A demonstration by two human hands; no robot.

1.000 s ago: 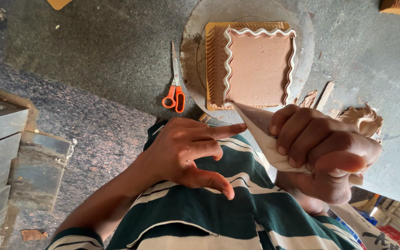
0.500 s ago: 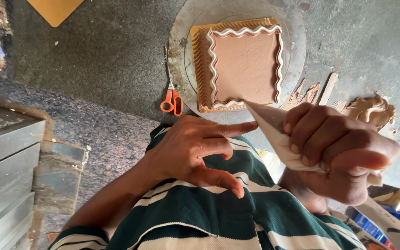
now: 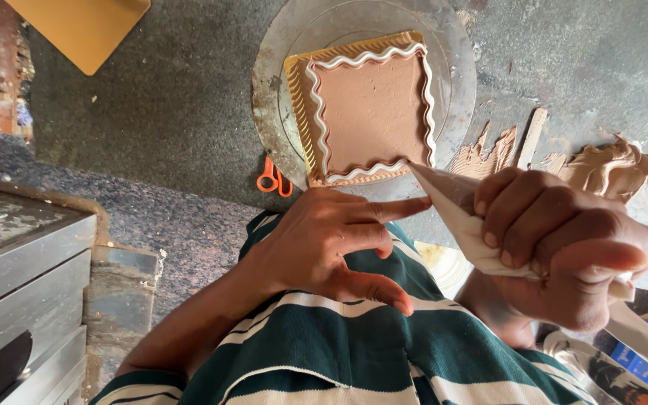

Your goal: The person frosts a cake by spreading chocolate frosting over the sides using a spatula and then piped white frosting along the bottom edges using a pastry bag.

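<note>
- The piping bag (image 3: 463, 217) — a white paper cone — is squeezed in the right hand (image 3: 564, 247), its tip touching the near corner of the cake (image 3: 369, 112).
- The right hand is clenched around the bag's wide end, fingers wrapped over the top.
- The left hand (image 3: 324, 244) grasps nothing; its forefinger stretches out to touch the side of the bag near the tip, and the other fingers are loosely curled.
- The cake is square, with smooth brown icing and a wavy white border, and sits on a gold board (image 3: 298, 82) on a round metal turntable (image 3: 271, 97).
- Orange-handled scissors (image 3: 274, 177) lie just beside the turntable.
- Smears of brown icing (image 3: 609, 165) and a flat wooden stick (image 3: 530, 139) lie on the grey worktop (image 3: 174, 97) — near the right hand.
</note>
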